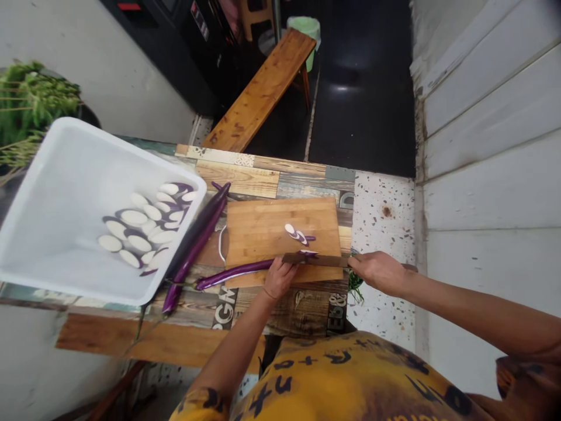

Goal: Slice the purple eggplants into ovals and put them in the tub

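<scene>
On a patchwork wood-print bench (272,181), a pale bamboo cutting board (280,231) lies under a long glossy purple eggplant (234,273), with our left grip (279,279) pressed closed over it. Our right grip (377,272) clenches a dark-bladed kitchen knife (311,259), its blade across the eggplant.

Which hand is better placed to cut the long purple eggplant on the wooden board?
Probably the right hand: it grips the dark-handled kitchen knife, its blade across the long purple eggplant. The left hand holds the eggplant down on the wooden board and has no blade.
</scene>
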The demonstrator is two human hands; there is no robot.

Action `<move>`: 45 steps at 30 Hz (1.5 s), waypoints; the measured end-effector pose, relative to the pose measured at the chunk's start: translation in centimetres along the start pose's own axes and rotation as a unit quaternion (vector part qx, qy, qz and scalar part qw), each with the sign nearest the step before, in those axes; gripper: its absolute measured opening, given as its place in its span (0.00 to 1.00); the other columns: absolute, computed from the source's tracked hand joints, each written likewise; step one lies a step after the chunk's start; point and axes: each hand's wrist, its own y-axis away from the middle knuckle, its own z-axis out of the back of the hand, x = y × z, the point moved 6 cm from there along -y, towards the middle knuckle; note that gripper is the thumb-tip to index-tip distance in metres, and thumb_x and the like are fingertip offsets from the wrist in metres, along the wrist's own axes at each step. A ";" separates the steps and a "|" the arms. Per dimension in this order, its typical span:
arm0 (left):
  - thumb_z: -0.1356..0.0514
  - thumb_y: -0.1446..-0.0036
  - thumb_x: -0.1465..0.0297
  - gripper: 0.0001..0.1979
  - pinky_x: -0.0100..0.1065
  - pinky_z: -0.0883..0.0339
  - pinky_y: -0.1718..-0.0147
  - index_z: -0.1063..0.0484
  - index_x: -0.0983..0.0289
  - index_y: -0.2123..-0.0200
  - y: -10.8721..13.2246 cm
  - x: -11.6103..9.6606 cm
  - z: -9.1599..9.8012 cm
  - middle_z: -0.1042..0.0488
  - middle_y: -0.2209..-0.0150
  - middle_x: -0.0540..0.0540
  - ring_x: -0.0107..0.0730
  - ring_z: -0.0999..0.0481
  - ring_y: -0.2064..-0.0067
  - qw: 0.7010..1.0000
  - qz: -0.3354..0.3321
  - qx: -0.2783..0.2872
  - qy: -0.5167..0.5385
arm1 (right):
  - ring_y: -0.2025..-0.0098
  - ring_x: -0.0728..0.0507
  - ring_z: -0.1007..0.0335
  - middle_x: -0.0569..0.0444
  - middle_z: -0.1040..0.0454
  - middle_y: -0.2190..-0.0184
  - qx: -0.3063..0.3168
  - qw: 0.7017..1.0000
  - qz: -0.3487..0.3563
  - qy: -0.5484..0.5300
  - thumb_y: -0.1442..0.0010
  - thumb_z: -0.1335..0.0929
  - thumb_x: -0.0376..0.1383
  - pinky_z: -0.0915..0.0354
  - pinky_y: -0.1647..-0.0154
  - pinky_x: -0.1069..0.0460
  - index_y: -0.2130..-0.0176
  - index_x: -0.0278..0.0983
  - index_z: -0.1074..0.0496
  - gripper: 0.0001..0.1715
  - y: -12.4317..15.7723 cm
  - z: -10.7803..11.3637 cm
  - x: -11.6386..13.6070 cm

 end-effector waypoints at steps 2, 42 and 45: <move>0.50 0.37 0.76 0.12 0.42 0.34 0.55 0.26 0.65 0.59 -0.1 -0.1 0.2 0.26 0.62 0.59 0.38 0.30 0.54 1.000 -0.001 -0.007 -0.005 | 0.76 0.48 0.39 0.52 0.29 0.73 -0.009 1.000 0.011 -0.006 0.46 0.40 0.21 0.60 0.77 0.51 0.63 0.34 0.37 0.12 0.0 -0.2 -0.4; 0.50 0.37 0.75 0.15 0.40 0.36 0.57 0.28 0.65 0.52 -0.7 -0.2 1.5 0.26 0.56 0.61 0.39 0.31 0.53 0.997 0.051 -0.010 -0.051 | 0.68 0.44 0.27 0.49 0.24 0.68 -0.031 0.995 -0.067 -0.063 0.29 0.48 0.40 0.47 0.73 0.52 0.58 0.33 0.33 0.21 -5.7 -0.1 1.9; 0.51 0.37 0.75 0.15 0.40 0.34 0.55 0.26 0.65 0.55 -0.1 -0.2 1.6 0.26 0.58 0.60 0.39 0.31 0.54 0.998 0.040 -0.027 -0.028 | 0.67 0.44 0.27 0.50 0.24 0.67 -0.008 0.998 -0.019 -0.053 0.31 0.45 0.37 0.46 0.73 0.52 0.58 0.33 0.33 0.16 -3.9 0.5 2.3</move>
